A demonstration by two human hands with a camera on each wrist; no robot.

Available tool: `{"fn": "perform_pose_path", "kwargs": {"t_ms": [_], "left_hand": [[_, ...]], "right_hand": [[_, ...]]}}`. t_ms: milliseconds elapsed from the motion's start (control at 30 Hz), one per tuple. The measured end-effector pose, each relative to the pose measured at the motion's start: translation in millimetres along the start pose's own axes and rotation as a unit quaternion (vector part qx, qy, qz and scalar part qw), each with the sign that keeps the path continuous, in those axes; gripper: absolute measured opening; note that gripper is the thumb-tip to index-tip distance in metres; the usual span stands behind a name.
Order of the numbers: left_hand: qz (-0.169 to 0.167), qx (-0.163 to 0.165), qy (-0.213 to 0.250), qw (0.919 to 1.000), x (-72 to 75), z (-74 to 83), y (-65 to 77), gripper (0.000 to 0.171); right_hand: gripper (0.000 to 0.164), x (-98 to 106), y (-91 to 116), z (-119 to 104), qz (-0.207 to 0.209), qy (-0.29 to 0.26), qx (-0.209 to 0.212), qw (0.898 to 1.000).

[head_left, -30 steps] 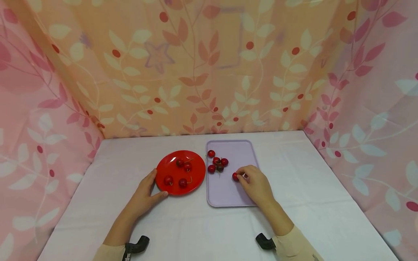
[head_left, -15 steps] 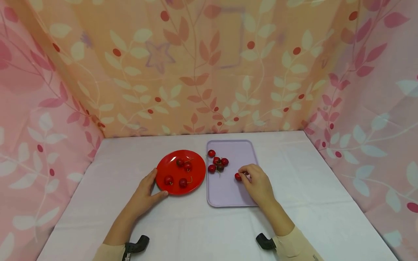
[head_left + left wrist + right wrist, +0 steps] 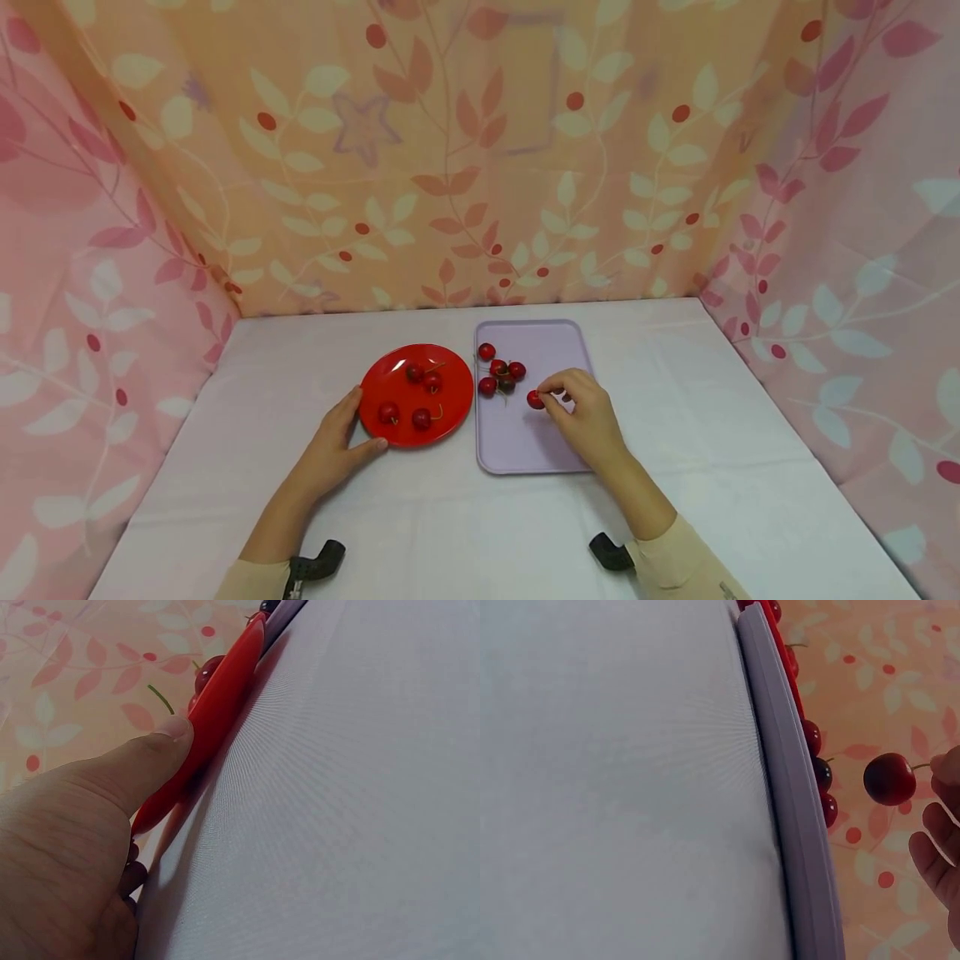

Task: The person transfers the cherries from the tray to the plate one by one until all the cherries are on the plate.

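Observation:
Between thumb and fingertips, my right hand [image 3: 588, 417] pinches a cherry by its stem. That cherry [image 3: 889, 779] hangs clear above the lilac tray [image 3: 517, 450], as the right wrist view shows. On the tray's left side lie several cherries [image 3: 498, 367] in a cluster. My left hand [image 3: 333, 446] holds the red plate [image 3: 401, 358] by its left and near rim. In the left wrist view the thumb [image 3: 161, 754] rests on the plate's edge. Several cherries, one a dark red cherry [image 3: 422, 418], lie apart on the plate.
Plate and tray stand side by side on a white-covered table [image 3: 420, 533]. Behind it hangs an orange leaf-patterned curtain [image 3: 450, 167], with pink patterned cloth [image 3: 67, 333] at both sides. A black wrist mount [image 3: 318, 561] sits at each sleeve.
My right hand has shifted slightly left and away from me, and the pinched cherry has risen off the tray. The left hand and the plate have stayed in place.

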State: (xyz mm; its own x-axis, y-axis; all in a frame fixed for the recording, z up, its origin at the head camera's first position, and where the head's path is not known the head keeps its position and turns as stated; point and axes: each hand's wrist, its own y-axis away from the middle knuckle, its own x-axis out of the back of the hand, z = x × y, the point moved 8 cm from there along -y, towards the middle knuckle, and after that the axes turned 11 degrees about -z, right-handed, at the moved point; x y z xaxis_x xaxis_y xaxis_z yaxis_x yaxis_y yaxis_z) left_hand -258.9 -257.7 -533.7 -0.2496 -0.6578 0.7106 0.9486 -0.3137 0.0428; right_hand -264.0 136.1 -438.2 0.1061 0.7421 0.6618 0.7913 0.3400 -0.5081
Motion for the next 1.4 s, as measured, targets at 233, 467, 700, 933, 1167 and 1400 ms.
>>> {"fn": "perform_pose_path", "kwargs": {"t_ms": [233, 467, 700, 933, 1167, 1400], "left_hand": [[0.011, -0.013, -0.006, 0.9998, 1.2, -0.5, 0.3, 0.104], [0.006, -0.015, -0.003, 0.9999, -0.3, -1.5, -1.0, 0.106], [0.013, -0.016, -0.007, 0.9998, -0.1, -3.8, 4.4, 0.104], [0.011, -0.023, 0.002, 0.9997, 0.5, -2.2, 0.8, 0.104], [0.007, -0.022, 0.010, 0.9997, 0.2, -0.3, -0.2, 0.104], [0.007, -0.021, 0.004, 0.9997, 1.4, -0.5, 0.8, 0.104]], "right_hand": [[0.018, -4, -9, -10, -0.019, -0.068, -0.002, 0.997], [0.016, -10, -20, -18, -0.053, -0.109, -0.004, 0.993], [0.007, -28, -27, -26, -0.105, -0.208, -0.051, 0.971], [0.009, -33, -32, -32, -0.107, -0.205, -0.088, 0.969], [0.006, -38, -38, -37, -0.110, -0.210, -0.081, 0.968], [0.010, -41, -44, -48, -0.105, -0.200, -0.053, 0.973]]}}
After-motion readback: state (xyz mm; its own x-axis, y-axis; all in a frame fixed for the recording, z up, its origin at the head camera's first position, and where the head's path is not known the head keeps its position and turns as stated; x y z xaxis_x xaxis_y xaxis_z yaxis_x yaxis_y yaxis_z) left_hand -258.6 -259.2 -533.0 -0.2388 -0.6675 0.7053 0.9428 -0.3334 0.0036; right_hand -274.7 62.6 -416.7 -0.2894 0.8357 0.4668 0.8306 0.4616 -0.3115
